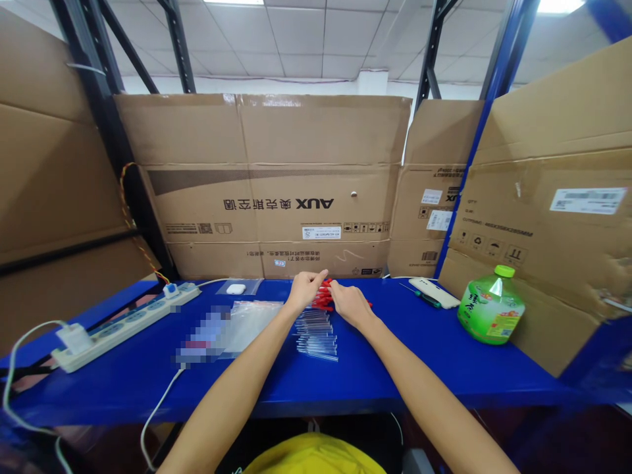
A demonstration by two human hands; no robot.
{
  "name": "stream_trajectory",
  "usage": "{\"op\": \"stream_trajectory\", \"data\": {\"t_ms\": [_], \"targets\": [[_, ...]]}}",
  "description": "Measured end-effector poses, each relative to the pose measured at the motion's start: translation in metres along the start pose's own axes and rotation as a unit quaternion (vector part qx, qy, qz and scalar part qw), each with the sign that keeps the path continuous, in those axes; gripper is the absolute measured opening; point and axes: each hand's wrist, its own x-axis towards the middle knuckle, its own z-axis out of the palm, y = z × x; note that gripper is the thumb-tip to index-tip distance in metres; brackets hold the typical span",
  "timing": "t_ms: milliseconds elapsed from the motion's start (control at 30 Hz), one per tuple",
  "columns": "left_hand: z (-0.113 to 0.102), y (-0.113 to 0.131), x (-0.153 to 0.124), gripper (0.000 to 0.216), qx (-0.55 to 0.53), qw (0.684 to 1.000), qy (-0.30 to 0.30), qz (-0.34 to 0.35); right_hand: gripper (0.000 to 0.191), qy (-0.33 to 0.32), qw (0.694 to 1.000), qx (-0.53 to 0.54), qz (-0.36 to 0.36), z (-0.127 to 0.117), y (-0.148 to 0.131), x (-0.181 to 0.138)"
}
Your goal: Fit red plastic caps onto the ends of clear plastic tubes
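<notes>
Both hands are close together over the middle of the blue shelf. My left hand [307,289] has its fingers curled in, with the thumb pointing right. My right hand [351,306] is closed too, its fingertips at several small red pieces [323,297] between the two hands. I cannot make out what kind of pieces these are, and the fingers cover part of them. Whatever is pinched in either hand is hidden. Just below, nearer to me, thin clear plastic sticks or tubes [316,339] lie side by side in a row.
Clear plastic bags [251,322] lie left of the hands, beside a blurred-out item with a cable. A white power strip [128,326] runs along the left. Rightward are a green-handled screwdriver [427,299], a pale flat object [439,291] and a green bottle [491,309]. Cardboard [276,138] walls the back.
</notes>
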Motion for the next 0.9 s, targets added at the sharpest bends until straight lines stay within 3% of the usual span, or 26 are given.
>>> {"op": "stream_trajectory", "data": {"t_ms": [200,600,800,900], "targets": [[-0.007,0.008,0.001,0.066,0.008,1.000,0.007,-0.003,0.035,0.000,1.000,-0.002,0.000,0.003,0.003,0.002],[-0.015,0.020,0.003,0.065,-0.075,0.997,0.025,-0.016,0.037,0.044,0.999,0.011,0.029,-0.004,-0.001,0.002],[-0.002,0.022,0.004,0.065,-0.093,0.995,0.035,-0.007,0.041,0.072,0.997,0.019,0.031,-0.002,-0.008,0.004],[-0.019,0.030,0.005,0.064,-0.111,0.993,0.039,-0.008,0.041,0.068,0.997,0.024,0.035,0.001,-0.001,0.003]]}}
